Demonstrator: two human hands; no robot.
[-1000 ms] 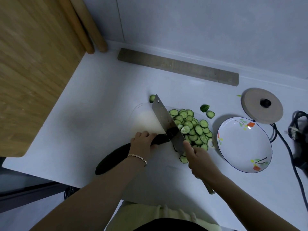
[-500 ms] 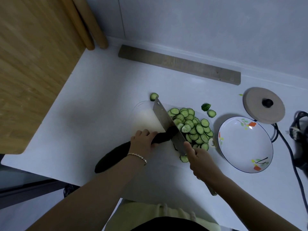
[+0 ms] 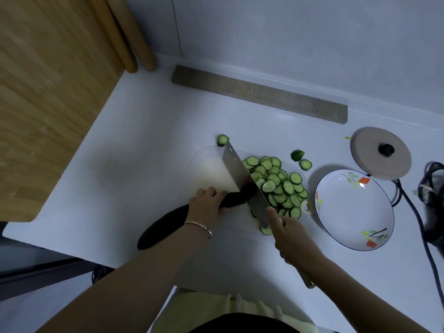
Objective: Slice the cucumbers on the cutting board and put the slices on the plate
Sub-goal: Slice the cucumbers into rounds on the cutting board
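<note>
Dark cucumber (image 3: pixel 163 227) held down by curled left hand (image 3: pixel 206 205); right hand (image 3: pixel 290 234) grips cleaver (image 3: pixel 242 179) beside slices (image 3: pixel 281 186).

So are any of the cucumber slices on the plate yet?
No, the plate holds no slices; they lie piled on the cutting board beside the knife.

Cucumber (image 3: pixel 168 224) was near-black green; slices (image 3: pixel 278 186) pale green, dark-rimmed. Plate (image 3: pixel 348 212) was white, blue-edged, with orange-and-green flower sprigs. Lid (image 3: pixel 367 155) was tan, knob (image 3: pixel 386 149) black. Counter (image 3: pixel 144 145) was white.
</note>
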